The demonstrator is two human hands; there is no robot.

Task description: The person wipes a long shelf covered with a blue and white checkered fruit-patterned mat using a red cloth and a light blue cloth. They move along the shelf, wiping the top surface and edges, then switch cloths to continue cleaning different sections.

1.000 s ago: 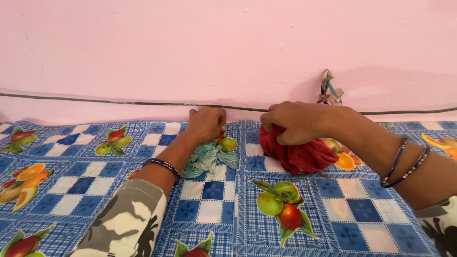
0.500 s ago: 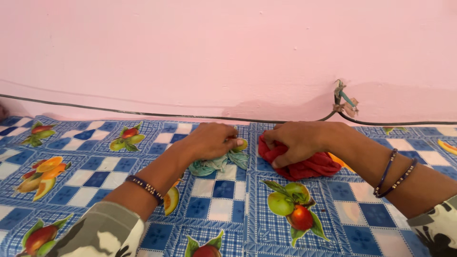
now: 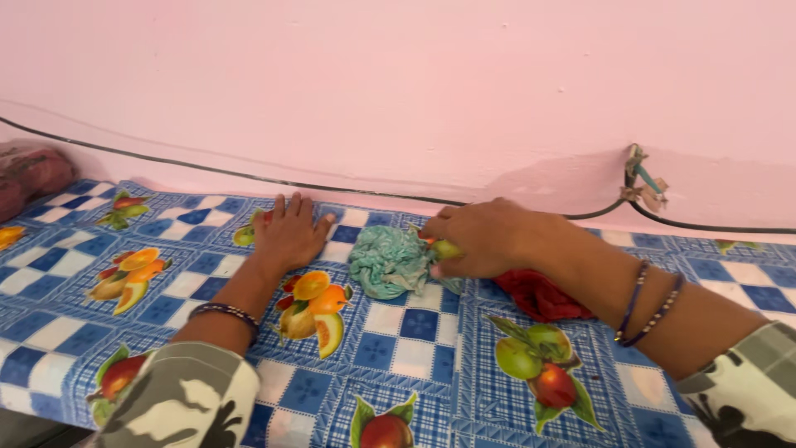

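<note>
A pink wall (image 3: 398,91) with a black cable (image 3: 249,178) running along it backs a table (image 3: 414,357) covered in a blue checked, fruit-printed cloth; near the table's far edge the left hand (image 3: 288,234) lies flat and open, fingers spread, holding nothing; the right hand (image 3: 477,238) closes its fingers on a crumpled teal cloth (image 3: 388,261); a red cloth (image 3: 539,294) lies just beside it, partly under the right forearm.
</note>
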